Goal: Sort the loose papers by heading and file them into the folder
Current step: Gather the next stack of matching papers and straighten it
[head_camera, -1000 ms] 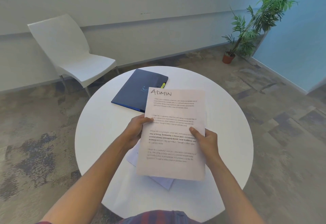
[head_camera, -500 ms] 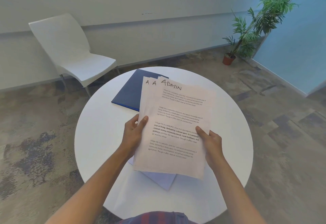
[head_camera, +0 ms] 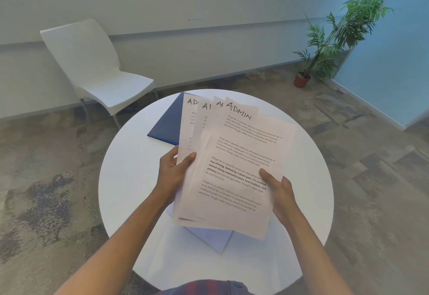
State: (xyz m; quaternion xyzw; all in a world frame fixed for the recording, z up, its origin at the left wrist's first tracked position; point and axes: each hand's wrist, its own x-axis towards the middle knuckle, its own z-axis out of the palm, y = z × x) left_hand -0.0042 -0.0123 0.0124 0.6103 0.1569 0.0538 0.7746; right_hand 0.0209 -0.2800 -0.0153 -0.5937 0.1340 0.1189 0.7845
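Head view. Half a second before, only two extra page corners peeked out behind the top sheet; now the fanned papers [head_camera: 234, 167] had spread wider, four headings showing in a row, the front one reading "ADMIN" in full and the other three cut off after a letter or two. A second before that, the stack looked like one squared sheet.

The left hand [head_camera: 173, 174] gripped the fan's left edge, thumb pressed on top of the front pages, fingers curled out of sight beneath. The right hand [head_camera: 279, 192] pinched the lower right side, thumb lying across the printed text, fingers under the paper. Both hands were closed on the sheets, which were held above the round white table [head_camera: 130, 178] and tilted toward the viewer.

The blue folder [head_camera: 168, 125] lay shut on the table's far side, up-left of the left hand, its near corner hidden behind the fan. More white sheets [head_camera: 216, 239] rested on the table under the held pages (how many, I couldn't tell).

A white chair [head_camera: 97, 72] and a potted plant [head_camera: 325, 46] stood beyond.
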